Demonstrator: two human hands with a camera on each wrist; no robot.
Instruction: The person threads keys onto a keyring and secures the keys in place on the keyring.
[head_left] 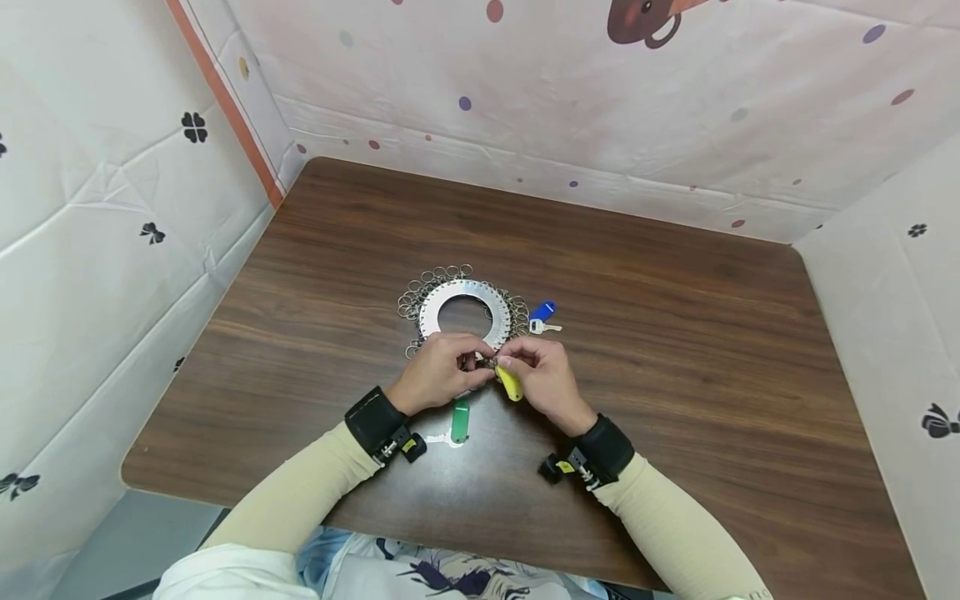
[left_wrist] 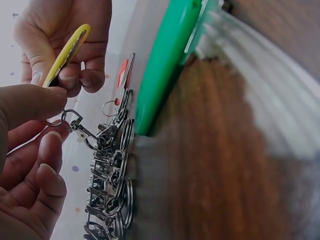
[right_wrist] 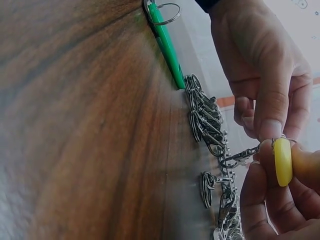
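Observation:
My left hand (head_left: pixel 438 371) pinches a small split ring (left_wrist: pixel 54 122) between thumb and finger. A metal snap clip (left_wrist: pixel 82 131) joins that split ring to the round metal key plate (head_left: pixel 431 312), which carries many clips and rings round its edge. With thumb and fingers, my right hand (head_left: pixel 547 379) holds a yellow key tag (head_left: pixel 510 384) right at the split ring. Whether the tag is threaded on the ring is hidden by the fingertips. In the right wrist view the yellow tag stands on edge between the fingers.
A green key tag (head_left: pixel 460 421) with a key (head_left: pixel 441 438) lies on the brown table (head_left: pixel 675 350) near the left wrist. Right of the plate lie a blue tag (head_left: pixel 542 311) and its key (head_left: pixel 545 327). A red tag (left_wrist: pixel 122 74) shows beyond the clips in the left wrist view.

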